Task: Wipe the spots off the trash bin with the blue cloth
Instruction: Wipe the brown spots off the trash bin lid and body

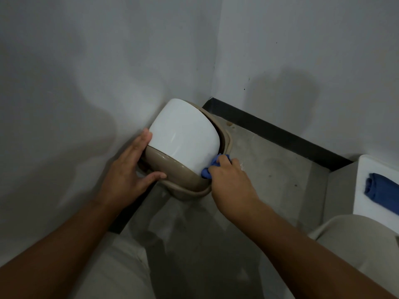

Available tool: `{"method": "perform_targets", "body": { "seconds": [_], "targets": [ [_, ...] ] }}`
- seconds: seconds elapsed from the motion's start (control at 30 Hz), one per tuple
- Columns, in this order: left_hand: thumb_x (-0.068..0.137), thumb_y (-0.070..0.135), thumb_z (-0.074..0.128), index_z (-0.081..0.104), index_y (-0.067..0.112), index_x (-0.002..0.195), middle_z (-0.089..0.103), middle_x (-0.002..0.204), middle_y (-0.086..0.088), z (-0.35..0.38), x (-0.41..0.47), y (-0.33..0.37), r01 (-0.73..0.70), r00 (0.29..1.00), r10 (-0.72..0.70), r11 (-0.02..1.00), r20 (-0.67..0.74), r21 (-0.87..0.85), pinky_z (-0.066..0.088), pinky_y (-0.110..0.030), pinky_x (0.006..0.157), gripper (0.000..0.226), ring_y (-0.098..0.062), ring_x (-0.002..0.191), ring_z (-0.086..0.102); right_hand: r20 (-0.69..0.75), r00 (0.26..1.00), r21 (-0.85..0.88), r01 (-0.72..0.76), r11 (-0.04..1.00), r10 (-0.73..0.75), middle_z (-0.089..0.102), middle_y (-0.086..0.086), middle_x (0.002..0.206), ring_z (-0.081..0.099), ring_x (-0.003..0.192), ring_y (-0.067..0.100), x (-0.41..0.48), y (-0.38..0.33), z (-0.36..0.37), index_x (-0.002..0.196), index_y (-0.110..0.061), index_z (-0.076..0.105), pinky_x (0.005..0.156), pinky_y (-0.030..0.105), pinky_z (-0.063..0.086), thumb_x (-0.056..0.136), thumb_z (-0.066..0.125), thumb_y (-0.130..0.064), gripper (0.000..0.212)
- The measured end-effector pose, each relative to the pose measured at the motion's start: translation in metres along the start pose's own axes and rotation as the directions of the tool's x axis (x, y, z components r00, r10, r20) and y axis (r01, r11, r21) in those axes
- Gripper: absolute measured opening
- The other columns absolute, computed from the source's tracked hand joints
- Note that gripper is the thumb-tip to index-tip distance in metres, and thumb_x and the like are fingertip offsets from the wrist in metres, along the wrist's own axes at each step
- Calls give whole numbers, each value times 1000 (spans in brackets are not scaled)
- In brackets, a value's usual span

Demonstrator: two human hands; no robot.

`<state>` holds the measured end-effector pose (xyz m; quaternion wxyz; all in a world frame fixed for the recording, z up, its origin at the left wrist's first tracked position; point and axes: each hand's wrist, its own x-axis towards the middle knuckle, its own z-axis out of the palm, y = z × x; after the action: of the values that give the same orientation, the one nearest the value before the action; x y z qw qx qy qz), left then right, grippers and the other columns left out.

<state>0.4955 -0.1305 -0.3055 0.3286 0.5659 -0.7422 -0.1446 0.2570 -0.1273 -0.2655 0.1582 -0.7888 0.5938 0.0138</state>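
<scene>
The trash bin (183,134) stands in the corner of the room, with a white swing lid on top and a beige body (172,173) below. My left hand (127,169) grips the bin's left side, thumb across the beige front, fingers on the lid's edge. My right hand (228,180) is closed on a bunched blue cloth (212,167) and presses it against the bin's lower right side, where the white lid meets the beige rim. Most of the cloth is hidden under my fingers.
Grey walls meet behind the bin, with a dark baseboard (280,134) along the concrete floor (269,175). At the right edge a white surface (367,190) carries a second folded blue cloth (382,188). My knees in light trousers fill the bottom of the view.
</scene>
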Motion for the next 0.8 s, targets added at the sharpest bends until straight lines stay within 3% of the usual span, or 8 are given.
{"method": "perform_targets", "body": {
  "seconds": [0.2, 0.33, 0.37, 0.5, 0.63, 0.7, 0.73, 0.8],
  "targets": [
    [67, 39, 81, 35, 12, 148, 37, 155, -5, 1, 0, -3, -1, 1000, 1, 1000, 1, -13, 36, -37, 111, 97, -15, 142, 36, 111, 992, 302, -85, 950, 54, 54, 9, 109, 51, 91, 18, -1, 8, -14, 102, -10, 64, 77, 28, 43, 79, 51, 6, 31],
    [68, 38, 82, 35, 13, 148, 37, 155, -5, 1, -1, -3, -8, 1000, 7, 1000, -4, -24, 37, -39, 110, 97, -15, 142, 36, 283, 955, 548, -240, 802, 92, 64, 12, 94, 60, 77, 21, -12, 23, -32, 95, -14, 66, 66, 33, 50, 80, 46, 5, 31],
    [67, 38, 81, 35, 13, 148, 37, 155, -5, 1, 0, -3, -6, 1000, 6, 1000, -6, -28, 37, -40, 110, 97, -16, 142, 37, 329, 939, 624, -297, 723, 101, 66, 10, 91, 63, 77, 22, -15, 28, -36, 90, -18, 68, 64, 35, 54, 79, 46, 6, 35],
    [67, 37, 81, 37, 9, 147, 38, 154, -7, -1, 0, 0, -6, 1000, 6, 999, -5, -32, 37, -40, 111, 95, -17, 141, 37, 496, 861, 837, -509, 203, 113, 74, 6, 81, 70, 77, 23, -26, 45, -47, 83, -25, 72, 63, 33, 58, 76, 47, 15, 48],
    [68, 39, 79, 37, 8, 147, 38, 154, -8, -1, 0, 2, 9, 1000, -9, 1000, 0, -27, 35, -37, 112, 95, -16, 141, 36, 495, 862, 868, -495, -34, 107, 72, 11, 93, 69, 88, 27, -32, 61, -48, 101, -18, 68, 70, 37, 58, 78, 47, 11, 42],
    [68, 39, 79, 38, 8, 147, 38, 154, -8, -1, 0, 3, 10, 1000, -10, 999, -1, -30, 34, -35, 113, 94, -15, 141, 36, 439, 877, 898, -417, -144, 196, 68, 11, 104, 66, 95, 27, -28, 62, -47, 112, -17, 61, 74, 38, 57, 82, 46, 6, 41],
    [67, 39, 79, 38, 8, 147, 38, 154, -8, -1, 0, 3, 7, 1000, -7, 999, -3, -32, 34, -34, 113, 94, -15, 141, 36, 373, 879, 928, -347, -137, 298, 65, 11, 109, 64, 99, 28, -24, 60, -43, 116, -16, 58, 80, 41, 55, 84, 46, 5, 40],
    [67, 38, 79, 37, 9, 147, 38, 154, -7, -1, 1, 3, 12, 1000, -12, 999, -2, -38, 34, -34, 113, 94, -14, 141, 36, 113, 853, 974, -196, 112, 510, 64, 8, 108, 62, 99, 25, -13, 48, -34, 113, -18, 58, 86, 44, 52, 86, 48, 5, 37]
  ]
}}
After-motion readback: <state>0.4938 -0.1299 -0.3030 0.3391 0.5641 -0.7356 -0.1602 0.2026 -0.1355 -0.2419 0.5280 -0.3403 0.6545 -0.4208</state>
